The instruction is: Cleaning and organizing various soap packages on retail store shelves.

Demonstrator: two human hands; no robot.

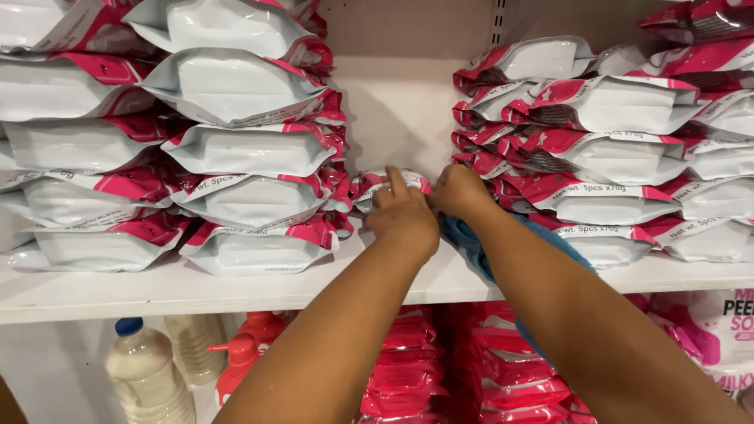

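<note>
Pink-white pack (pixel 390 185) lies at shelf (pixel 157 294) back, between stacks. Left hand (pixel 404 217) and right hand (pixel 459 191) pinch it — grip probably partial. Risk: elbows nudge left stack (pixel 251 157), packs slide off; blue cloth (pixel 471 239) snags.

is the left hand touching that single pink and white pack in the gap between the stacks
Touching. The head view shows the left hand with fingers resting on the lone pink-and-white pack on the white shelf.

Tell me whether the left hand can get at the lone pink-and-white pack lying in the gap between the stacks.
Probably yes. The left hand already rests on the small pack in the gap on the white shelf, a finger laid across it. The right hand is beside it, not blocking; a blue cloth lies under it.
</note>
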